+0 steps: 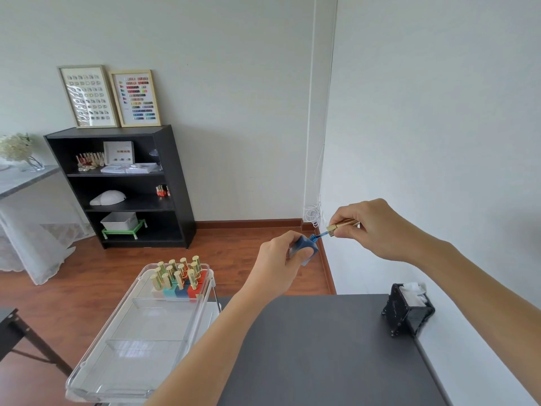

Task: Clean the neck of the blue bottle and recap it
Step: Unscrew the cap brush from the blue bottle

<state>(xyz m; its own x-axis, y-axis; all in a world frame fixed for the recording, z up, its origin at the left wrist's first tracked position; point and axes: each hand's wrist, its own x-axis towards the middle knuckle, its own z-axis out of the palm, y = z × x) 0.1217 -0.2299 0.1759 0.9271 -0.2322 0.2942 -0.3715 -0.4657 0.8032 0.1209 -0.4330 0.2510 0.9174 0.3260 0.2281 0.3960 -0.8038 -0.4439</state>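
Tissue box [408, 310] right — polish tray [140, 344] left.

Bright, even daylight, soft and diffuse; source itself out of frame. Walls [234, 83] slightly washed out, faint green-grey cast. Shadows weak: soft one under the black shelf unit [123, 186], its lower shelves dark. Mild glare on the clear tray [96, 373] at 7 o'clock and on the framed charts [108, 96] at 10 o'clock. Strong wide-angle bending at edges; wall corner line [328, 112] curves. Centre reasonably sharp, slight softness overall, compression smear on far detail.
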